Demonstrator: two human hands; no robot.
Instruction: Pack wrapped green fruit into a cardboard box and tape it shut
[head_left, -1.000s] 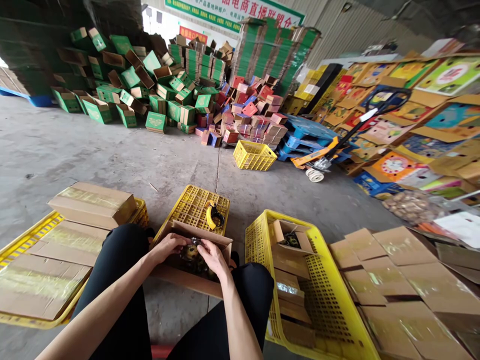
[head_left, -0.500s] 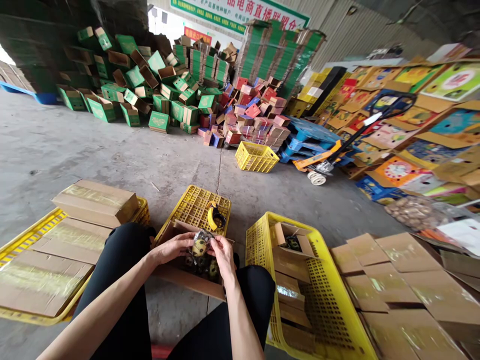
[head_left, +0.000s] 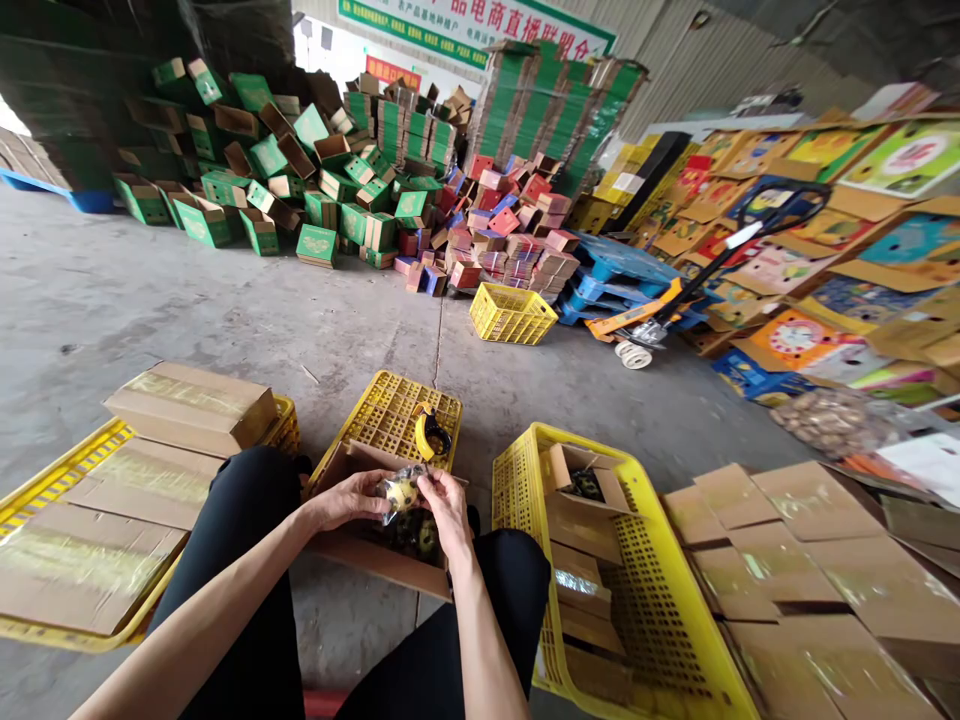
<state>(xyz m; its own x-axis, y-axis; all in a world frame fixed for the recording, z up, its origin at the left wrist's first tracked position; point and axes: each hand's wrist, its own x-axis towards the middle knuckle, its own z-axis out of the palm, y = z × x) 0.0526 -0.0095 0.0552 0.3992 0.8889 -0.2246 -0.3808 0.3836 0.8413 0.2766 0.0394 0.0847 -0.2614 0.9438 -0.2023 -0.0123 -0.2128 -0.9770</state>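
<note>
Between my two hands is a yellowish, dark-spotted fruit in a clear plastic bag (head_left: 401, 492). My left hand (head_left: 349, 502) closes its fingers on the bag's left side. At the other side, my right hand (head_left: 448, 505) pinches the bag's upper right end. Just below them, an open cardboard box (head_left: 379, 565) between my knees contains several more dark and greenish fruits (head_left: 426, 538), partly hidden by my hands. A yellow and black tape dispenser (head_left: 431, 435) lies behind the box on a yellow crate (head_left: 386, 405) that seems to be upside down.
Taped cartons (head_left: 127, 480) fill a yellow crate at my left. On my right, another yellow crate (head_left: 652, 600) holds small boxes, beside more taped cartons (head_left: 810, 560). Farther off are a yellow crate (head_left: 514, 315), a pallet jack (head_left: 667, 310) and piled green boxes (head_left: 319, 243).
The bagged fruit has turned between my hands, and its plastic now hangs toward the lower left. My right fingers have shifted slightly left and up along the bag.
</note>
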